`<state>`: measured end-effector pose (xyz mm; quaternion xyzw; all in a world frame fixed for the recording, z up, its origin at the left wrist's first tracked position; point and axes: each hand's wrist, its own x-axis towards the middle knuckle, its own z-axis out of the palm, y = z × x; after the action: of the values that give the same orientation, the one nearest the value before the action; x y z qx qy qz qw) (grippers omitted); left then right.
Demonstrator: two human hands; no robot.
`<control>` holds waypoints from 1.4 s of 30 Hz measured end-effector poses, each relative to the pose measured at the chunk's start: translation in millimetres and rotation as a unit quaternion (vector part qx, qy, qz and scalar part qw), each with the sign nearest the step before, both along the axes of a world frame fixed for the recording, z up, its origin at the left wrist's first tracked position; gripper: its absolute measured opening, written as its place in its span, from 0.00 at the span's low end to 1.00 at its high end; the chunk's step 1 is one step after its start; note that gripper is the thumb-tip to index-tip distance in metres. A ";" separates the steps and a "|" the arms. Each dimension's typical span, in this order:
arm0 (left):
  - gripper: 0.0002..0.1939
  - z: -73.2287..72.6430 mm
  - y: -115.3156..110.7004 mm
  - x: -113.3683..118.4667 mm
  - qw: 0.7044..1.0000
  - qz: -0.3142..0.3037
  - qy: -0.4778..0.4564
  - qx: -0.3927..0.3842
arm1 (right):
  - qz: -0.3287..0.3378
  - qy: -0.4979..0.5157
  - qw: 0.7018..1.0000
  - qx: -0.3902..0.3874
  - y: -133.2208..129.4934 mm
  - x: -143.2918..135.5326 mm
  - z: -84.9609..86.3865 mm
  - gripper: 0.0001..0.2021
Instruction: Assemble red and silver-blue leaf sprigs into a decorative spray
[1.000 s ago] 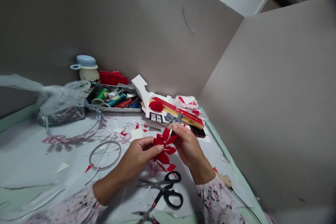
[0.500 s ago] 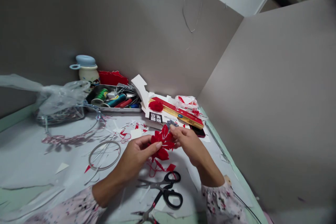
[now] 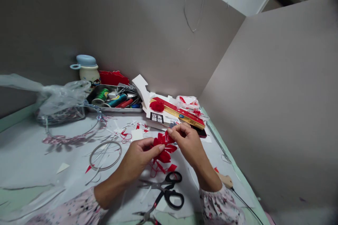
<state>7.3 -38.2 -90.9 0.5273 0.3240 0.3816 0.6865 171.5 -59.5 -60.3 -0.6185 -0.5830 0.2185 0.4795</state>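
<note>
A red fabric flower (image 3: 164, 155) with several pointed petals is held above the table, facing up. My left hand (image 3: 141, 154) pinches it from the left, thumb on its front near the centre. With thumb and forefinger, my right hand (image 3: 186, 142) grips an upper petal of the same flower; its remaining fingers curl in. Red thread and red scraps (image 3: 172, 167) lie just below. Nearer to me are black-handled scissors (image 3: 173, 198) and, partly cut off by the frame edge, pliers (image 3: 148, 216).
A metal tray (image 3: 118, 109) of thread spools and tools stands at the back, beside a lidded bottle (image 3: 88, 72). Left are a plastic bag (image 3: 60, 98) and a wire ring (image 3: 91, 160). Behind my hands lies a red-and-gold box (image 3: 182, 114). A wooden-handled tool (image 3: 225, 180) with a cord lies right.
My right hand has shifted slightly left and up onto an upper petal. The flower has turned a little in my left hand. The wooden handle at right shows more.
</note>
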 end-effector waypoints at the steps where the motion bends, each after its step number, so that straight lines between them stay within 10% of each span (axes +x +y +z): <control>1: 0.06 -0.4 0.0 0.0 1.000 -0.002 0.002 -0.004 | -0.004 -0.001 1.000 -0.006 -0.1 -0.1 -0.1 0.11; 14: 0.08 -4.2 1.2 0.8 1.000 -0.014 0.009 -0.023 | 0.016 -0.146 0.981 0.127 -7.2 -11.1 6.1 0.08; 19: 0.10 -3.2 6.1 -1.4 0.991 0.015 -0.073 -0.108 | -0.055 -0.027 0.994 0.093 -6.5 -2.7 7.0 0.12; 25: 0.10 6.2 8.5 -2.1 0.979 0.031 -0.124 -0.159 | 0.008 0.120 0.991 -0.067 3.9 4.2 -5.7 0.24; 36: 0.19 -4.8 7.0 -4.1 0.989 -0.049 -0.106 -0.093 | 0.063 0.535 0.829 -0.146 14.3 -10.0 -14.4 0.16; 42: 0.17 -4.8 9.2 -4.1 0.994 -0.018 -0.080 -0.072 | 0.113 0.518 0.838 -0.132 8.8 -5.1 -7.2 0.15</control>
<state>3.2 -28.9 -95.7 0.4501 0.2855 0.3861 0.7529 166.4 -50.7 -67.5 -0.4021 -0.2807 0.6342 0.5977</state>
